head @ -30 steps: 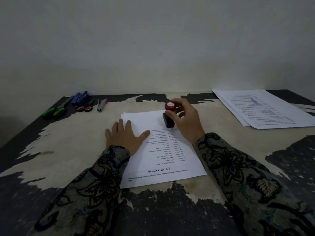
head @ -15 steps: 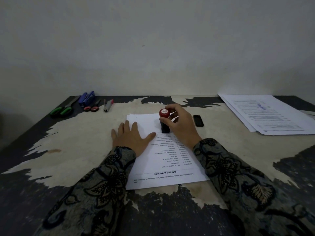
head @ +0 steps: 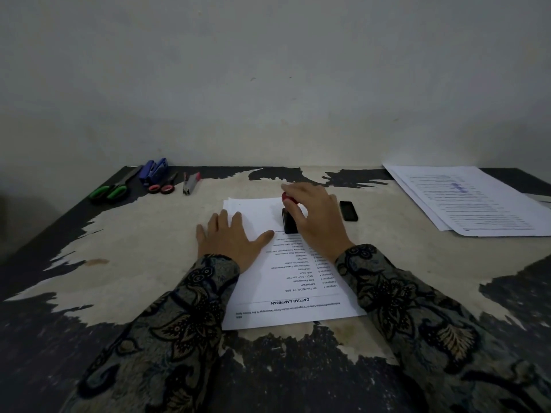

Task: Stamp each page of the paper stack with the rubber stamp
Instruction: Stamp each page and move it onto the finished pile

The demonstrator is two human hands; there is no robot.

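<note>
My right hand [head: 316, 222] fingers grasp the stamp [head: 289, 220] on the paper stack [head: 286, 281]; left hand [head: 231, 242] flat, fingers released, just left.

A stack of white printed paper sheets [head: 268, 281] lies flat at the table's centre, text upside down to the viewer, heading at 6 o'clock. A black rectangular rubber stamp with a red round knob [head: 289, 223] stands upright on the top sheet, toward the stack's 12 o'clock end.

right hand [head: 316, 222] gripping rubber stamp [head: 289, 222], on paper stack [head: 286, 281]
</note>
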